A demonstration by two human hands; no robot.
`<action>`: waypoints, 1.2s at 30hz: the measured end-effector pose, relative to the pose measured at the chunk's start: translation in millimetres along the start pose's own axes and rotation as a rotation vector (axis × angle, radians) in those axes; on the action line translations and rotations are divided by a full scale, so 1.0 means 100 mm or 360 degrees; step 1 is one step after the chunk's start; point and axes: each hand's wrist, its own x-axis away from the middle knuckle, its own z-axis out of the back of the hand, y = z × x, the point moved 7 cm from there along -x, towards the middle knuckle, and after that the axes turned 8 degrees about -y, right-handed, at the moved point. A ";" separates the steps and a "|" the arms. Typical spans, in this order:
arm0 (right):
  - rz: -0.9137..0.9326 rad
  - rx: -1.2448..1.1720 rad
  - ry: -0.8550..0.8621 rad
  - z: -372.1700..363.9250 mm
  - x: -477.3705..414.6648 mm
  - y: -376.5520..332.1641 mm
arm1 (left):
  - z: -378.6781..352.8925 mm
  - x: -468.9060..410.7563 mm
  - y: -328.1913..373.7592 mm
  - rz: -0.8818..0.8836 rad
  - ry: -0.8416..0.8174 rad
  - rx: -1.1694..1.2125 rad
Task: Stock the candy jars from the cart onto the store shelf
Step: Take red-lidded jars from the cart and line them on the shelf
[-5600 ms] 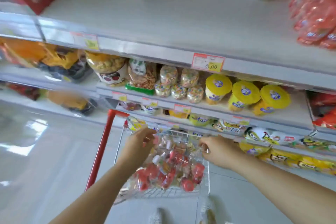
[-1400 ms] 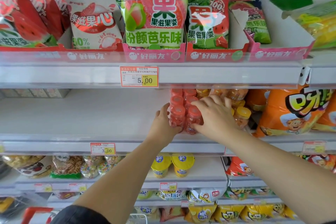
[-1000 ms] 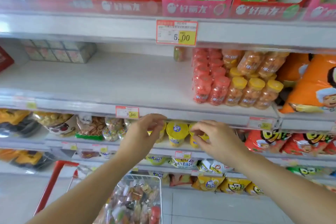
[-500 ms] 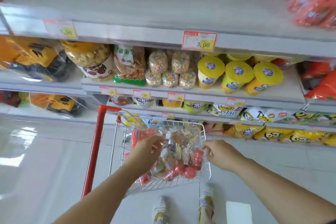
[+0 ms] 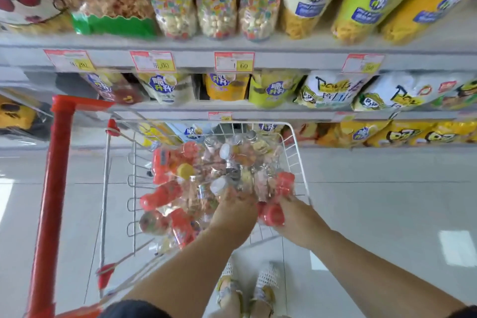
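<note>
Left hand (image 5: 233, 214), right hand (image 5: 294, 210) reaching into cart (image 5: 300, 162), fingers buried in heaped candy jars (image 5: 180, 181); whether hands are gripping, cannot tell. Shelf (image 5: 284, 59) standing beyond cart.

Cart (image 5: 299, 160) — white wire, red handle (image 5: 55, 188); candy jars (image 5: 273, 214) clear, lids mostly red, a few yellow or white. Shelf (image 5: 296, 62) pale grey, price tags (image 5: 233, 61) white with red borders and yellow patches. Tubs (image 5: 366, 5) — yellow lids, blue labels; sweet bags (image 5: 216, 13) speckled pastel pink, blue, yellow.
</note>
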 end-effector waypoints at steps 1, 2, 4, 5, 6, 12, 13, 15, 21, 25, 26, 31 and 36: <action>-0.0014 -0.0053 0.0014 -0.05 -0.05 0.03 | -0.07 -0.10 0.03 0.0019 -0.0054 -0.0089; -0.0024 -0.0088 0.0027 -0.08 -0.10 0.04 | -0.14 -0.17 0.04 0.0040 -0.0115 -0.0145; -0.0013 -0.0122 0.0072 -0.09 -0.16 0.04 | -0.26 -0.32 0.05 0.0031 -0.0168 -0.0235; -0.0005 -0.0123 0.0093 -0.07 -0.18 0.05 | -0.32 -0.36 0.04 0.0044 -0.0144 -0.0189; -0.0008 -0.0131 0.0100 -0.04 -0.17 0.05 | -0.37 -0.39 0.01 0.0057 -0.0126 -0.0077; 0.0028 -0.0299 0.0195 0.42 0.27 -0.06 | 0.13 0.13 -0.18 0.0030 -0.0016 0.0489; 0.0032 -0.0322 0.0220 0.52 0.37 -0.08 | 0.28 0.26 -0.23 0.0033 0.0016 0.0682; 0.0029 -0.0407 0.0251 0.79 0.64 -0.17 | 0.64 0.53 -0.37 0.0041 0.0074 0.1152; 0.0070 -0.0868 0.0383 1.73 1.59 -0.54 | 1.80 1.32 -0.68 -0.0031 0.0361 0.2026; 0.0193 -0.1153 0.0568 2.41 2.20 -0.80 | 2.69 1.73 -0.74 -0.0193 0.0536 0.2218; 0.0242 -0.1222 0.0612 2.56 2.33 -0.86 | 2.92 1.82 -0.73 -0.0257 0.0584 0.2233; 0.0484 -0.1274 0.0874 3.30 2.96 -1.05 | 3.90 1.99 -0.70 -0.0517 0.0803 0.2169; 0.0615 -0.0857 0.1168 4.08 3.35 -1.07 | 4.63 1.87 -0.70 -0.0563 0.1096 0.2200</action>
